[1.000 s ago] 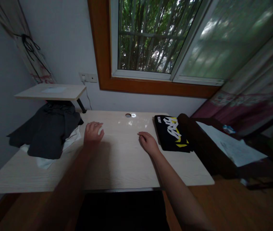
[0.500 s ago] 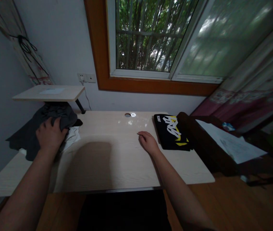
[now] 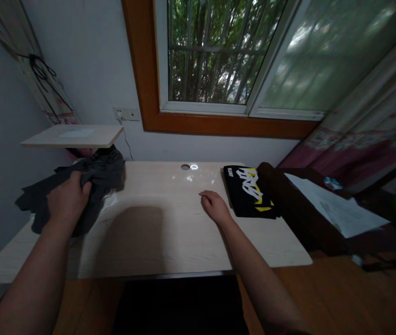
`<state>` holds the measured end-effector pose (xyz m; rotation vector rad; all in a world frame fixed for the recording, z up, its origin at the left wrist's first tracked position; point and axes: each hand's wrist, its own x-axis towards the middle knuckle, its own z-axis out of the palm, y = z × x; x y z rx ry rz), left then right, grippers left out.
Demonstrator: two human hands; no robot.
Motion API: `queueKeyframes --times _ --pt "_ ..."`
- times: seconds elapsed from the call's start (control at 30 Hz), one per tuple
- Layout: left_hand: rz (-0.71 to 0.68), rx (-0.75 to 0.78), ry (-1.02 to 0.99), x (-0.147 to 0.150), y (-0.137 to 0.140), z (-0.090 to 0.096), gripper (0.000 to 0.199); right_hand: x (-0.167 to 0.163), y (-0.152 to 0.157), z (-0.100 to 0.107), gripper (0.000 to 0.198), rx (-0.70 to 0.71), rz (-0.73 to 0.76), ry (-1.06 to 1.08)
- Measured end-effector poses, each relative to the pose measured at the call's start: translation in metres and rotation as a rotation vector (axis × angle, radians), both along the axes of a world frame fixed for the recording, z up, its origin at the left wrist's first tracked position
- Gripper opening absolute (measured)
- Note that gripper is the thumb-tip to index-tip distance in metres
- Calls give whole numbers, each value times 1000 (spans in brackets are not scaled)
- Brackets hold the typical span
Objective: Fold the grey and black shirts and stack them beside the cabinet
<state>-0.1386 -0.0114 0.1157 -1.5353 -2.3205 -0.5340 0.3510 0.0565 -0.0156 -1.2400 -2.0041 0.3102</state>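
Observation:
At the left of the desk, my left hand (image 3: 66, 196) is closed on a bunched dark grey garment (image 3: 105, 173). The cloth spreads to both sides of the fingers and partly covers a white cloth (image 3: 110, 200); its exact kind does not show. My right hand (image 3: 215, 207) rests on the bare desktop (image 3: 184, 232), its fingers loosely extended to the left with nothing in them. Just right of that hand lies a folded black garment (image 3: 236, 195) with white lettering and yellow patches.
A raised wooden shelf (image 3: 74, 136) overhangs the back left, above part of the grey cloth. Beyond the desk's right edge, papers (image 3: 326, 202) lie on a dark brown surface (image 3: 288, 209). A window (image 3: 219, 56) and a wall socket (image 3: 126, 114) are behind the desk.
My left hand has shifted slightly left and tightened on the grey garment. The cloth has moved right and towards me, covering more of the white cloth. My right hand stays put.

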Motion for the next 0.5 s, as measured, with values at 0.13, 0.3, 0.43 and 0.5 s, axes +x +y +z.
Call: queueKeyframes --times 0.13,0.3,0.43,0.5 --pt "-111 93 -101 18 -4 9 39 1 0 0 30 1 4 0" --pt "-277 228 -464 41 2 16 28 1 1 0 30 3 5 5" --pt "-416 245 -941 68 6 14 33 1 2 -1 30 3 8 18" --pt "-432 246 -1085 82 7 12 40 2 2 -1 31 2 12 21"
